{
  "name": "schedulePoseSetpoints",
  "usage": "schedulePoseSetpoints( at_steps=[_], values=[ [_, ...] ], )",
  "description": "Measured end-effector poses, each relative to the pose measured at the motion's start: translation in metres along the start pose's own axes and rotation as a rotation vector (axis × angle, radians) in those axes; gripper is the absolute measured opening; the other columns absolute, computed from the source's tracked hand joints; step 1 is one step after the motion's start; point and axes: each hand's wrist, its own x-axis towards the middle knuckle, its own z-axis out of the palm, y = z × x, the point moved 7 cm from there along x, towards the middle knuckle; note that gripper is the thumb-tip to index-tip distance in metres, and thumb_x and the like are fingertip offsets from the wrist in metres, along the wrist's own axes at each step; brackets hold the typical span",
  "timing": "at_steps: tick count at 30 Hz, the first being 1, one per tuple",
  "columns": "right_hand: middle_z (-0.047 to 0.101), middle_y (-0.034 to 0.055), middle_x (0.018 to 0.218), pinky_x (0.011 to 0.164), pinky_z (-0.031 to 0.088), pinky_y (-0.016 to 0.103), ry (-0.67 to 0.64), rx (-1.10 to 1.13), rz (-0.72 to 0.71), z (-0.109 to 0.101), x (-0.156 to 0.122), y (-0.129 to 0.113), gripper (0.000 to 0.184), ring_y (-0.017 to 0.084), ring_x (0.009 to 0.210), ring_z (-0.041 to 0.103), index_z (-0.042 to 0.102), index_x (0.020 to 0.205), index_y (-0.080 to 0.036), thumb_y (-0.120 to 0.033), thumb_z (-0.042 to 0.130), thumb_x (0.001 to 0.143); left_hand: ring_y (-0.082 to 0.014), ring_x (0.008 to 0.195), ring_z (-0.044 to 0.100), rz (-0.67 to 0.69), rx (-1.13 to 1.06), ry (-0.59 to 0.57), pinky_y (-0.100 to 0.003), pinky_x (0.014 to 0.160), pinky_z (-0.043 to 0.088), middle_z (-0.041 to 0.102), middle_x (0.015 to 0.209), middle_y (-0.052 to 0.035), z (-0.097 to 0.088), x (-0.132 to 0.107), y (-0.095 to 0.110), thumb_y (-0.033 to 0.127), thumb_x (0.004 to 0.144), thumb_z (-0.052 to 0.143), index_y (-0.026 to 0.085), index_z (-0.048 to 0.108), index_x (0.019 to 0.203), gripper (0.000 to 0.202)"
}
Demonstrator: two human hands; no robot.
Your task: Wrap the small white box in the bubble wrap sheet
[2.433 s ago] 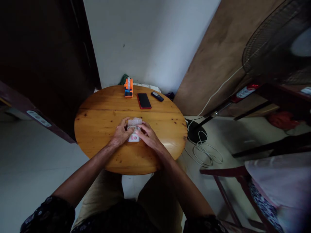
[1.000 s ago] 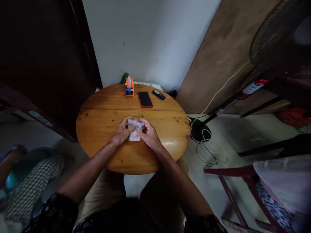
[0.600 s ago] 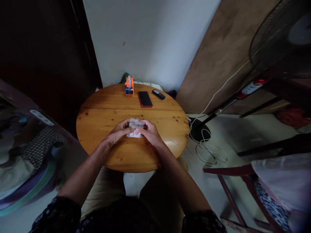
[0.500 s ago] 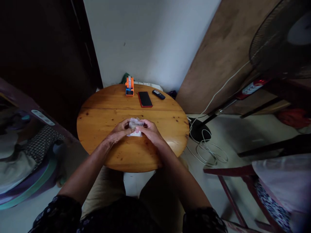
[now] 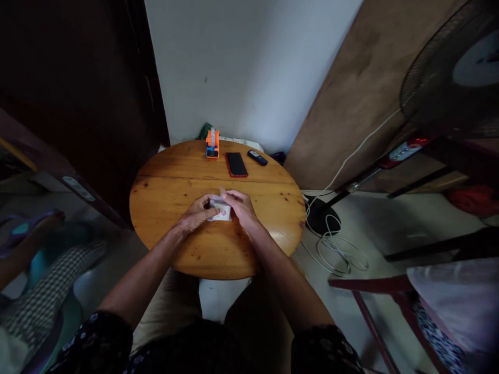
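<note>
Change of grip at the oval tabletop [image 5: 163,202]

Watching remotely through the head camera, I see the wearer's left hand [image 5: 198,212] gripping a small white packet [image 5: 225,216] by its left side, thumb laid across the face and fingers curled behind. The packet, marked in pink, sits near the middle of the tabletop, between the hands; I cannot tell whether it rests on the wood or is held just above it.

Half a second ago both thumbs met over the packet and hid most of its print. Now the right hand [image 5: 242,208] has drawn away from the face to the upper right corner, its fingers bunched beside a wisp of clear film [image 5: 222,192] that sticks up there. Whether they pinch the film or merely touch it, I cannot tell. My reading: the steadying has passed to the left hand alone, leaving the right free to work at the wrapping, and the face lies more exposed for it.

Toward the wall, an orange tape dispenser [image 5: 212,140], a red-edged phone [image 5: 236,164] and a dark handset [image 5: 258,157] lie untouched, well apart from both hands. At the left edge, another person's checkered clothing [image 5: 49,293] shows, blurred; at right stands a fan [image 5: 429,88].
</note>
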Motion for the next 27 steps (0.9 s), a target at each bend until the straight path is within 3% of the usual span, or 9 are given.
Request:
schedulePoseSetpoints(
  at_steps=[5, 9, 16, 20, 27],
  values=[
    [0.072, 0.0024, 0.084, 0.076, 0.052, 0.031, 0.084, -0.051, -0.048, 0.003, -0.002, 0.001, 0.028, 0.020, 0.082, 0.067, 0.072, 0.083, -0.019, -0.046, 0.069, 0.074, -0.0141, 0.079, 0.064, -0.003, 0.026, 0.019, -0.024, 0.069, 0.050, 0.071, 0.092, -0.0019, -0.002, 0.001, 0.000, 0.031, 0.062, 0.081, 0.017, 0.066, 0.103, 0.046],
    [0.074, 0.0043, 0.093, 0.079, 0.052, 0.032, 0.077, -0.144, -0.089, 0.004, -0.004, 0.000, 0.025, 0.020, 0.087, 0.067, 0.073, 0.086, -0.021, -0.043, 0.063, 0.079, -0.0156, 0.080, 0.064, 0.005, 0.054, 0.023, -0.026, 0.071, 0.050, 0.072, 0.091, -0.0028, -0.003, 0.002, 0.002, 0.033, 0.062, 0.079, 0.017, 0.068, 0.101, 0.043],
    [0.070, -0.0010, 0.081, 0.071, 0.045, 0.028, 0.012, -0.680, -0.191, 0.006, -0.008, -0.028, 0.018, 0.018, 0.074, 0.062, 0.069, 0.088, -0.026, -0.029, 0.052, 0.086, -0.0153, 0.078, 0.063, 0.019, 0.142, 0.017, -0.026, 0.072, 0.049, 0.073, 0.093, -0.0020, -0.003, 0.001, 0.008, 0.035, 0.066, 0.076, 0.017, 0.071, 0.104, 0.043],
    [0.071, 0.0020, 0.082, 0.068, 0.041, 0.028, -0.046, -1.007, -0.226, 0.018, -0.015, -0.049, 0.021, 0.019, 0.074, 0.061, 0.068, 0.095, -0.025, -0.020, 0.048, 0.089, -0.0159, 0.081, 0.063, 0.050, 0.188, 0.009, -0.026, 0.074, 0.049, 0.073, 0.095, -0.0027, -0.004, 0.000, 0.010, 0.038, 0.068, 0.074, 0.017, 0.071, 0.107, 0.044],
    [0.072, 0.0067, 0.097, 0.069, 0.040, 0.030, -0.074, -1.109, -0.288, 0.031, -0.020, -0.058, 0.023, 0.021, 0.083, 0.064, 0.068, 0.099, -0.025, -0.026, 0.046, 0.097, -0.0164, 0.082, 0.062, 0.054, 0.236, 0.052, -0.026, 0.076, 0.048, 0.072, 0.095, -0.0026, -0.009, 0.002, 0.010, 0.039, 0.070, 0.072, 0.016, 0.072, 0.110, 0.046]
  ],
)
